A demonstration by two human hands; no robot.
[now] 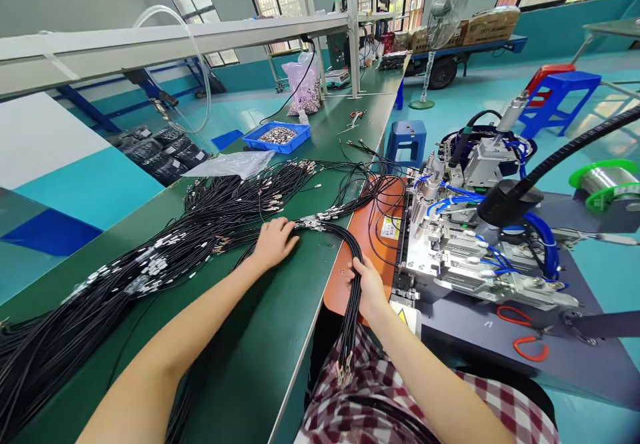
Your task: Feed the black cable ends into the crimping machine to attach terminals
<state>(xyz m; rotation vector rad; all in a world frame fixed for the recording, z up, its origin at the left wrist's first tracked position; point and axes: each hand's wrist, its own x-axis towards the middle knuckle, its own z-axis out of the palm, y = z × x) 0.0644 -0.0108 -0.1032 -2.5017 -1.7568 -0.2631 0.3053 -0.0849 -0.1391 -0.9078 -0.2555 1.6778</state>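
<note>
My right hand (pixel 369 287) is closed round a bundle of thin black cables (pixel 356 297). The bundle bends over the table edge, and its stripped copper-coloured ends hang above my lap. On the green table, my left hand (pixel 274 243) curls its fingers over the same cable run, just left of a cluster of white connectors (pixel 315 219). Its grip is partly hidden by the back of the hand. A large heap of black cables (pixel 115 297) with white tags and connectors spreads out to the left.
A blue tray (pixel 277 137) of small metal parts stands farther back, near a plastic bag (pixel 230 164) and scissors (pixel 357 117). At right is a machine (pixel 465 231) with blue tubes, an orange plate (pixel 345 277), red-handled pliers (pixel 530 337) and a wire spool (pixel 607 184).
</note>
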